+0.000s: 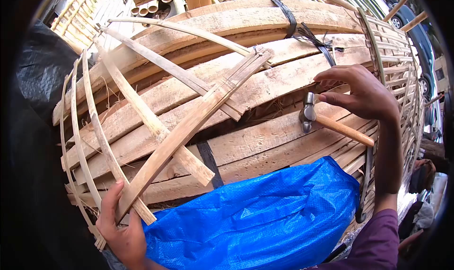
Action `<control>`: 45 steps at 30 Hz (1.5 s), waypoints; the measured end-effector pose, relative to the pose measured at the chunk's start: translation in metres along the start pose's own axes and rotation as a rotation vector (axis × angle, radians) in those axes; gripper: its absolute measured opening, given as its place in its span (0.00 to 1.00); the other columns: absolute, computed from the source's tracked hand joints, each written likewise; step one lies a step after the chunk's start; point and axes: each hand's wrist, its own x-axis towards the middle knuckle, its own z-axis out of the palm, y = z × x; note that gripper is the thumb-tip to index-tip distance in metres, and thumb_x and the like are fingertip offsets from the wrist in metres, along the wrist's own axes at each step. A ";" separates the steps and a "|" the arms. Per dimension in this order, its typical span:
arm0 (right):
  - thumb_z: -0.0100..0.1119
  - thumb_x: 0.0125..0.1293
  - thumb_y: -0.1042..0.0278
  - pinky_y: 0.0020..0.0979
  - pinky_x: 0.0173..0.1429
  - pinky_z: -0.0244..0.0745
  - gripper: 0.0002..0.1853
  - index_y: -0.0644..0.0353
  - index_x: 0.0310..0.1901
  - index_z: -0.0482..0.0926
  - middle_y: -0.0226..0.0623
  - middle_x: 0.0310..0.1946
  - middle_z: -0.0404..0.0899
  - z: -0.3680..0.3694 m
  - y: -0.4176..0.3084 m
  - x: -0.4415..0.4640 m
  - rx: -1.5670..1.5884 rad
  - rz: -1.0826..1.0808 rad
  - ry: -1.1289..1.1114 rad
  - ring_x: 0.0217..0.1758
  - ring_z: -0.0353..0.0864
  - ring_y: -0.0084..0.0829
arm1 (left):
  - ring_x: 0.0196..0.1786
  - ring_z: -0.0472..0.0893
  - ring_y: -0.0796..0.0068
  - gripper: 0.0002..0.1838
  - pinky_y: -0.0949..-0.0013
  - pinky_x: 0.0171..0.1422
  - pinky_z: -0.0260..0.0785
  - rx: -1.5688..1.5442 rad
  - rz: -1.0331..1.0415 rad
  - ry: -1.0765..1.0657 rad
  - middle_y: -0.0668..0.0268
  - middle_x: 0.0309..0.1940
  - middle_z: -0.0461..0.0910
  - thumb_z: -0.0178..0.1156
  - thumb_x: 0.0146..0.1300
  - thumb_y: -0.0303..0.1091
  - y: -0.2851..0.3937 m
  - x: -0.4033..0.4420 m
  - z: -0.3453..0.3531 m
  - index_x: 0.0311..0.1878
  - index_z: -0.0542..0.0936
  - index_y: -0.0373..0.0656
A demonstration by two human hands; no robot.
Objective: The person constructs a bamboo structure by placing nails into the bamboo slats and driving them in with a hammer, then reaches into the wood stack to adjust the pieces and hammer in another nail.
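Note:
My left hand is closed around the lower end of a wooden slat. This slat runs diagonally up to the right and crosses several bamboo strips, which fan out to the upper left as one frame. A ball-peen hammer with a wooden handle lies on the planks, its metal head to the left. Just above that head hovers my right hand, fingers curved and thumb apart from them. Nothing shows in its grasp, and it does not grip the handle.
Stacked wooden planks lie under the frame, bound with black straps. A blue tarp covers the near side. To the right stands a slatted bamboo structure; cut bamboo poles lie behind. A vehicle is at the far right.

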 end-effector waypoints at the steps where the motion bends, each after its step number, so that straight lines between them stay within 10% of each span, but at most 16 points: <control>1: 0.68 0.65 0.55 0.37 0.49 0.80 0.19 0.62 0.49 0.84 0.43 0.35 0.87 0.004 -0.003 0.005 0.124 0.023 -0.036 0.40 0.87 0.40 | 0.51 0.86 0.61 0.25 0.67 0.59 0.76 -0.002 -0.007 -0.014 0.52 0.48 0.85 0.61 0.54 0.10 -0.006 -0.002 -0.002 0.57 0.78 0.34; 10: 0.61 0.70 0.62 0.39 0.46 0.80 0.13 0.64 0.46 0.85 0.46 0.35 0.87 0.017 -0.006 0.017 0.265 -0.179 -0.116 0.40 0.88 0.43 | 0.52 0.85 0.62 0.19 0.66 0.60 0.76 0.137 0.025 -0.064 0.49 0.50 0.85 0.61 0.64 0.15 0.009 0.004 -0.004 0.58 0.80 0.34; 14: 0.41 0.77 0.40 0.46 0.55 0.75 0.33 0.68 0.52 0.81 0.54 0.45 0.83 0.025 -0.002 0.021 0.186 -0.124 -0.427 0.50 0.83 0.51 | 0.51 0.85 0.63 0.18 0.65 0.58 0.77 0.171 0.027 -0.068 0.49 0.49 0.85 0.62 0.64 0.16 0.012 0.006 -0.001 0.58 0.81 0.34; 29: 0.50 0.73 0.57 0.47 0.51 0.73 0.17 0.64 0.42 0.82 0.46 0.37 0.78 0.042 -0.015 0.007 0.001 -0.071 -0.326 0.46 0.80 0.49 | 0.53 0.84 0.59 0.22 0.65 0.61 0.75 0.028 0.051 -0.109 0.48 0.51 0.83 0.61 0.59 0.11 0.001 0.003 -0.004 0.58 0.78 0.31; 34: 0.56 0.60 0.70 0.44 0.66 0.70 0.23 0.61 0.59 0.77 0.46 0.50 0.81 0.038 0.011 -0.025 -0.032 0.011 -0.257 0.57 0.79 0.46 | 0.55 0.83 0.57 0.20 0.64 0.62 0.75 0.096 0.049 -0.101 0.46 0.53 0.82 0.61 0.62 0.11 0.008 0.003 -0.004 0.58 0.78 0.27; 38: 0.56 0.59 0.71 0.44 0.68 0.69 0.24 0.62 0.59 0.77 0.47 0.52 0.81 0.032 0.020 -0.032 -0.268 -0.041 -0.158 0.59 0.78 0.46 | 0.55 0.82 0.57 0.21 0.63 0.63 0.74 0.080 0.069 -0.103 0.46 0.53 0.82 0.59 0.61 0.10 0.006 0.002 -0.001 0.59 0.77 0.26; 42: 0.51 0.68 0.67 0.45 0.65 0.70 0.17 0.63 0.55 0.78 0.50 0.50 0.81 0.044 -0.013 -0.006 0.152 -0.012 -0.094 0.56 0.79 0.48 | 0.55 0.82 0.57 0.21 0.63 0.63 0.74 0.073 0.089 -0.106 0.46 0.54 0.81 0.59 0.62 0.10 0.007 0.002 0.002 0.59 0.77 0.26; 45: 0.47 0.74 0.57 0.48 0.56 0.72 0.19 0.65 0.43 0.80 0.53 0.42 0.83 0.044 -0.033 0.024 -0.100 0.038 -0.440 0.48 0.82 0.49 | 0.55 0.82 0.58 0.21 0.64 0.63 0.74 0.029 0.063 -0.110 0.47 0.53 0.82 0.59 0.62 0.10 0.007 0.001 -0.001 0.59 0.77 0.27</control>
